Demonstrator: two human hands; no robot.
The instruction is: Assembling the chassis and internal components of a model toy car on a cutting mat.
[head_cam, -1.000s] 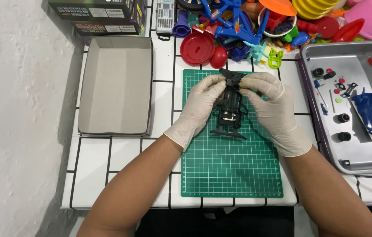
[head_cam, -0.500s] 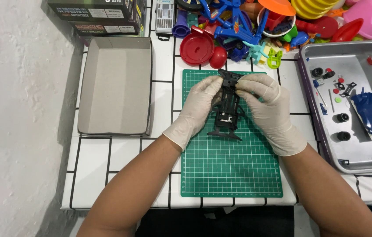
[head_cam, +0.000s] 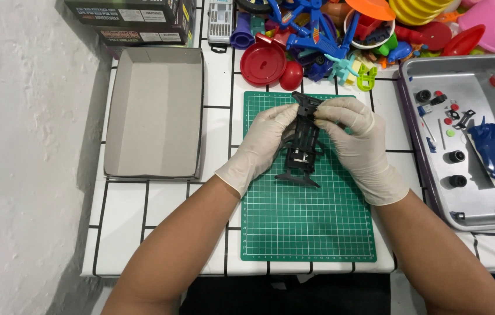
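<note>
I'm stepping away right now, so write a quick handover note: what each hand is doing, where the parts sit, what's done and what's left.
Left hand: gloved, gripping the left side of the black chassis.
Right hand: gloved, fingers pinching the chassis's far end.
The chassis is held over the green mat, near end low over it.
Metal tray on the right holds the blue body shell, black wheels and small parts.
Empty cardboard box on the left; toy pile behind.
Done: bare chassis is in hand.
Left: wheels, small parts and shell are not on the chassis.
</note>
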